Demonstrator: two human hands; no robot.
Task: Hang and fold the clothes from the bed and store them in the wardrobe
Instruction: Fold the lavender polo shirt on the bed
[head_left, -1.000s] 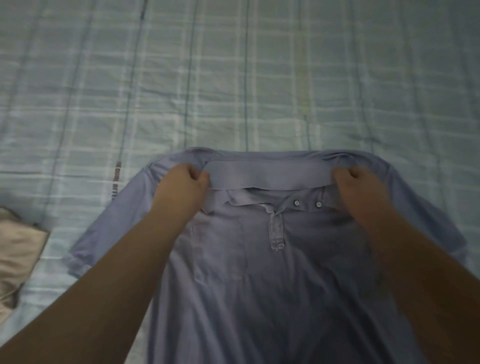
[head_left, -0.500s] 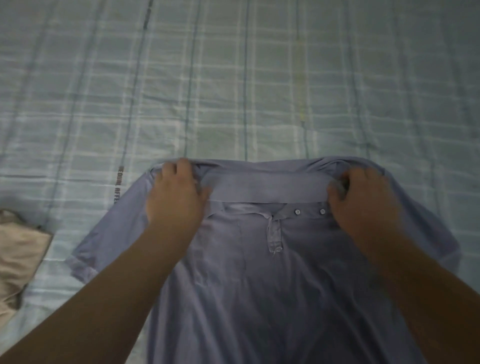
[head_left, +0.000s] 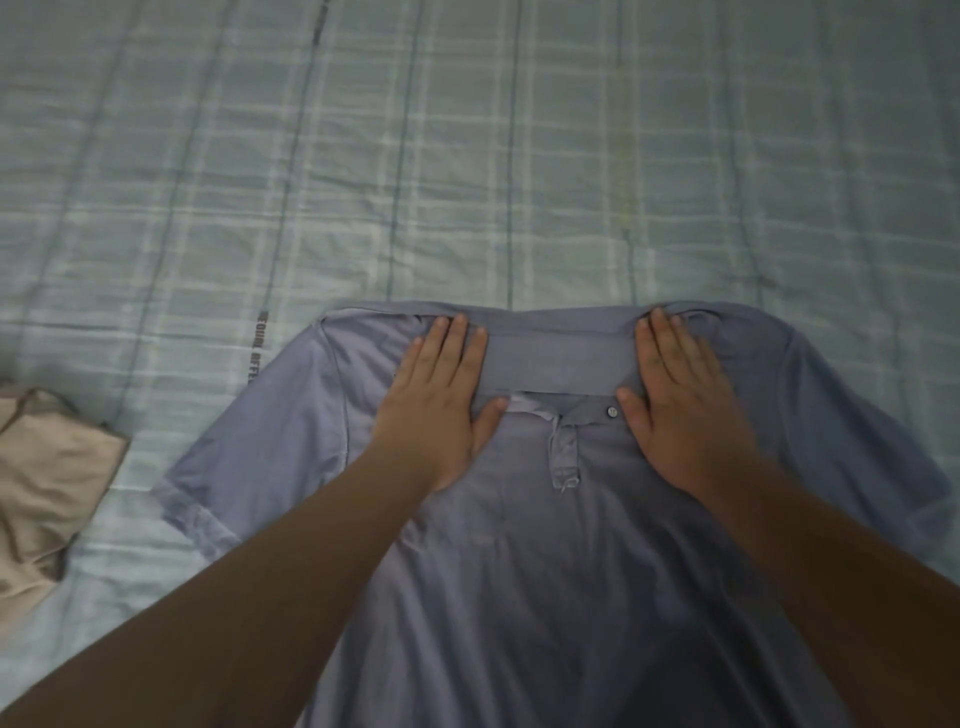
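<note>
A light blue polo shirt (head_left: 545, 545) lies spread face up on the bed, collar away from me and both short sleeves out to the sides. My left hand (head_left: 441, 400) lies flat on the shirt at the left end of the collar (head_left: 558, 358), fingers straight. My right hand (head_left: 680, 400) presses flat on the right end of the collar, beside a small button (head_left: 611, 411). Neither hand grips any cloth. My forearms cover parts of the shirt's body.
The bed is covered by a pale green and blue checked sheet (head_left: 467, 156) that stretches far beyond the shirt. A beige garment (head_left: 41, 478) lies crumpled at the left edge of the view.
Both hands let go of the collar ends they were pinching and now lie flat with straight fingers. The collar lies flatter and the shirt's shoulders are spread.
</note>
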